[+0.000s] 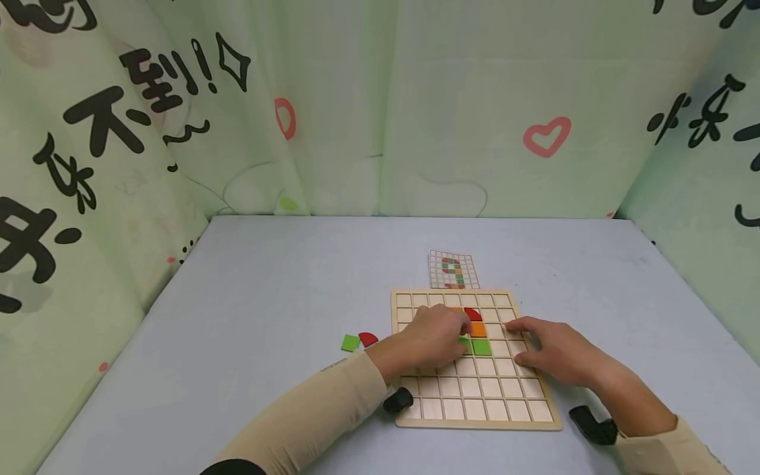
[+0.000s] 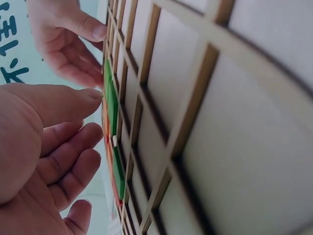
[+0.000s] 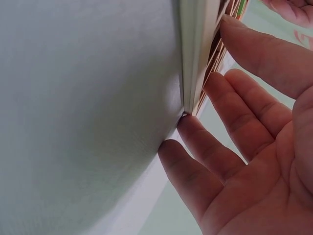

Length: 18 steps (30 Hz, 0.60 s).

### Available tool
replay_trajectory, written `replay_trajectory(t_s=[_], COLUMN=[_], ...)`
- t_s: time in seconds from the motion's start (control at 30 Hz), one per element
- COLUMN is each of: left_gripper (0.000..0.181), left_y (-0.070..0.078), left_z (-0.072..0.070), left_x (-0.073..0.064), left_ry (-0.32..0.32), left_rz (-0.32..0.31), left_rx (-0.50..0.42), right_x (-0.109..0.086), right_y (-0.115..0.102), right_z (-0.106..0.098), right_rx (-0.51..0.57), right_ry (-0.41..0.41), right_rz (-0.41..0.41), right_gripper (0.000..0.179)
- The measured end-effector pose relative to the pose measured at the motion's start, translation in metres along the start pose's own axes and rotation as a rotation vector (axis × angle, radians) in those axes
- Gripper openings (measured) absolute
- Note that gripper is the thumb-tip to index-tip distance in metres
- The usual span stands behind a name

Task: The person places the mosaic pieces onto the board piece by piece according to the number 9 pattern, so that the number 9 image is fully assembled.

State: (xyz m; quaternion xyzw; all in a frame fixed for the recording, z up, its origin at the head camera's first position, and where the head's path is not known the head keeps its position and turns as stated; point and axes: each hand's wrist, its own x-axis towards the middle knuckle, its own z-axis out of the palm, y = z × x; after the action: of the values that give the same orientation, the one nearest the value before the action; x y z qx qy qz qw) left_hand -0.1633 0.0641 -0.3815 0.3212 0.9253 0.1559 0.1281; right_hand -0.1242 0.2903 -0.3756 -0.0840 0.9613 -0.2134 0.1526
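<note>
A wooden grid board (image 1: 475, 408) lies on the table, with several coloured tiles in its upper middle cells. Among them are a red quarter-round tile (image 1: 473, 315), an orange tile (image 1: 477, 330) and a green square tile (image 1: 482, 348). My left hand (image 1: 435, 335) is over the tiles and covers some cells. In the left wrist view its thumb (image 2: 73, 103) and fingertips reach the tiles' edges, with nothing seen pinched between them. My right hand (image 1: 561, 349) rests at the board's right edge, thumb and index finger over the frame; the right wrist view shows its fingers spread along that side.
Behind the board lies a printed pattern card (image 1: 454, 269) with a coloured figure on a grid. Left of the board are a loose green square (image 1: 350, 343) and a loose red quarter-round piece (image 1: 367, 339). A printed curtain (image 1: 463, 99) surrounds the pale table (image 1: 285, 284).
</note>
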Motion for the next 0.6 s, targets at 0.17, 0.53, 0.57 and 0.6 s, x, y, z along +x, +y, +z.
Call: replay_trajectory(t_s=[0.17,0.53,0.57,0.6], left_gripper=[0.028,0.031,0.031,0.030], left_y=[-0.005,-0.023,-0.025,-0.027], left_z=[-0.006,-0.014,-0.014,-0.014], left_x=[-0.004,-0.018,-0.019,-0.020], left_ry=[0.005,0.050,0.055,0.060], left_rz=[-0.009,-0.010,-0.013,-0.015], left_rx=[-0.018,-0.024,-0.028,-0.032], right_x=[0.000,0.000,0.000,0.000], right_y=[0.000,0.000,0.000,0.000], right_z=[0.000,0.000,0.000,0.000], right_rx=[-0.005,-0.017,-0.017,-0.016], right_ry=[-0.001,0.005,0.005,0.004], right_rz=[-0.001,-0.013,-0.012,-0.010], right_gripper=[0.058,0.058,0.058,0.058])
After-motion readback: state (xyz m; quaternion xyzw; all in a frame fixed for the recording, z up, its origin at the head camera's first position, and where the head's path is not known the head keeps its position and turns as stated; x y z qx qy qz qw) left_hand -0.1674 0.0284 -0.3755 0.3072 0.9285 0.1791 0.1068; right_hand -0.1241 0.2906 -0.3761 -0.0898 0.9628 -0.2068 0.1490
